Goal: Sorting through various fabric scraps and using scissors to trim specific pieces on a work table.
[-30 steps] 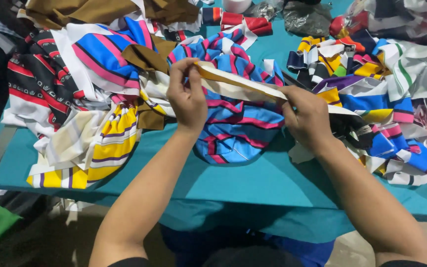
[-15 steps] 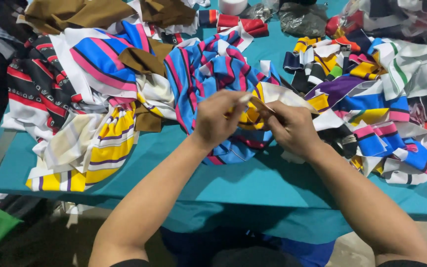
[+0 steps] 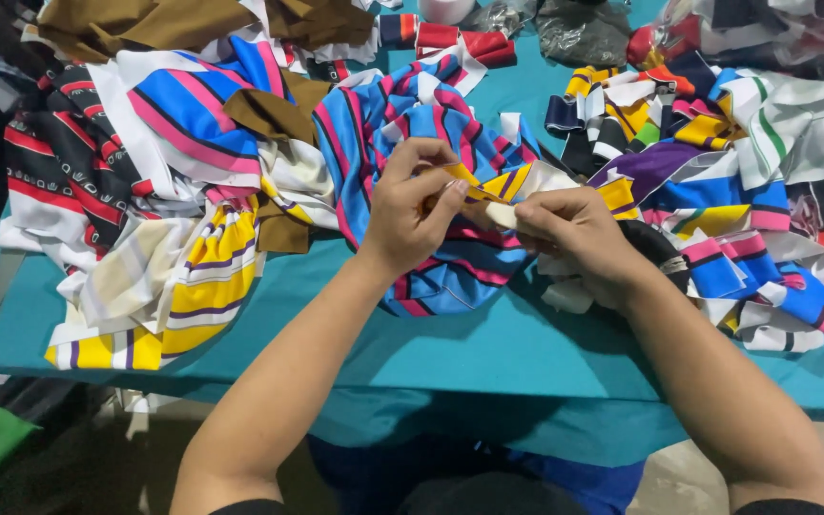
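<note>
My left hand [image 3: 414, 212] pinches one end of a narrow yellow-and-cream folded knit fabric strip [image 3: 484, 191], thumb on top, fingers curled under. My right hand [image 3: 574, 238] grips the other end, fingers closed around it. Hands close together, nearly touching, above the blue, pink and black striped fabric pile [image 3: 431, 133]. All over the teal cloth-covered table [image 3: 488, 353]. Pile of small mixed-colour striped collar pieces [image 3: 717, 191] to my right, yellow-and-white striped pieces [image 3: 193, 286] to my left, brown fabric [image 3: 145, 24] at far edge.
</note>
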